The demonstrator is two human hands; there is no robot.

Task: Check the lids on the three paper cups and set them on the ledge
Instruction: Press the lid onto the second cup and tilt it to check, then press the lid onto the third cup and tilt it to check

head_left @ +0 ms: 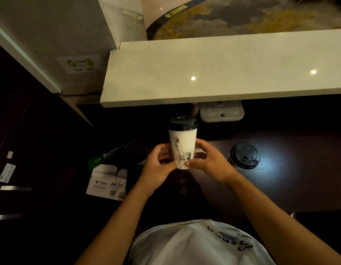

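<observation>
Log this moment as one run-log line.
held cup: both hands, lid on | ledge: no cups | right cup: on desk | left cup: on desk

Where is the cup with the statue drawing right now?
The statue cup is at the centre of the head view, held between the left hand and right hand, below the pale ledge.

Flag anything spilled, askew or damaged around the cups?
Nothing stands out. The held cup is upright between both hands, left hand and right hand, and its black lid looks level. The cup on the right stands lidded on the dark counter. No spill visible; the left cup is too dark to judge.
</observation>
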